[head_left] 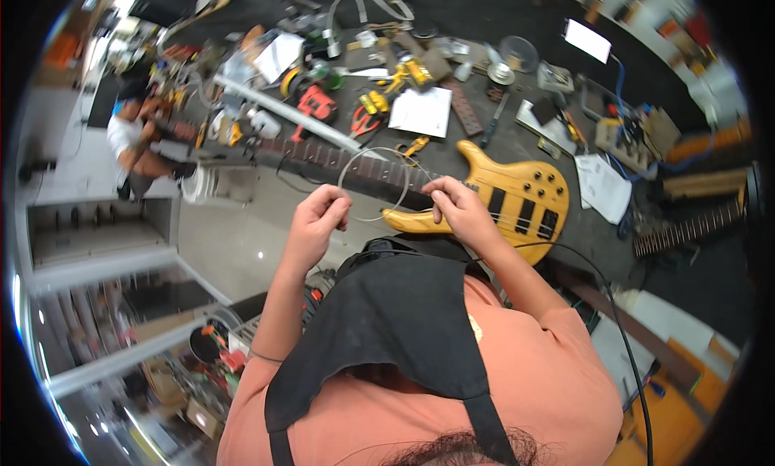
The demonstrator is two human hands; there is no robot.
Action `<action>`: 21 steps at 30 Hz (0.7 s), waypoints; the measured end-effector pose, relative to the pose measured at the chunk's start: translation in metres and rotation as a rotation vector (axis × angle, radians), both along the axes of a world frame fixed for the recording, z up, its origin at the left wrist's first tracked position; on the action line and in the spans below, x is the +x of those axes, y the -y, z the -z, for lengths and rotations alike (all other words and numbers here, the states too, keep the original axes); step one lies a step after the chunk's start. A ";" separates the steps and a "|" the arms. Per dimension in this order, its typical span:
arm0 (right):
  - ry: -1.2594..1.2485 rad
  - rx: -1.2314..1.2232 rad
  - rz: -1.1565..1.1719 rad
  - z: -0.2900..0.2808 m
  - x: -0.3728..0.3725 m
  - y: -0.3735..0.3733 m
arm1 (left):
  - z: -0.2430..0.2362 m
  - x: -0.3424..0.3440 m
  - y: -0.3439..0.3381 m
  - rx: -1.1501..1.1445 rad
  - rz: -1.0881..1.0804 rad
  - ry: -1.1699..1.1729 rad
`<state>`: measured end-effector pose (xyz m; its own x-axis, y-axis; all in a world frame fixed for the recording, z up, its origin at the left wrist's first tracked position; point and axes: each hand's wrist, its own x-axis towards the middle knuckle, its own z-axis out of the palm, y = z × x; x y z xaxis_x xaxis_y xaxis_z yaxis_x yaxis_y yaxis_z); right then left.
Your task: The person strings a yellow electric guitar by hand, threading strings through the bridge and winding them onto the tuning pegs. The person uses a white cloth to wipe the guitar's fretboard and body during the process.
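Note:
A thin, pale bass string point(376, 149) is bent into a loose loop between my hands. My left hand point(316, 220) pinches it at the loop's left side, fingers curled. On the other side, my right hand point(462, 212) has its fingertips closed on the string. Beneath them a yellow-wood bass guitar point(517, 175) lies across the bench's front edge, its dark neck point(323, 156) pointing left. A few strings run over the black pickups. My right hand is over the body near the neck joint; exactly where the string's ends lie is hard to make out.
Behind the neck are a red power tool point(315, 107), a yellow drill point(412, 72), yellow scissors point(416, 147), a metal straightedge point(282, 111) and papers point(421, 112). A black cable point(615, 312) passes on my right. Another fretted neck point(686, 230) is far right. A person point(133, 139) sits far left.

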<state>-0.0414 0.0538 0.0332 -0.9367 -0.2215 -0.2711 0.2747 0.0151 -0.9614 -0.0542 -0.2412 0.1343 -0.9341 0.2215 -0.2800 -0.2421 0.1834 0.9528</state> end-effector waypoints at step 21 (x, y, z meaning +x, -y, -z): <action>0.372 -0.616 -0.297 -0.053 -0.027 0.106 | -0.014 0.062 0.046 0.468 -0.010 0.108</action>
<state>-0.0683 -0.0522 0.0862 -0.6863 -0.6615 -0.3024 0.6487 -0.3687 -0.6658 0.0076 -0.2870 0.1480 -0.9079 0.3379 -0.2480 -0.3438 -0.2619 0.9018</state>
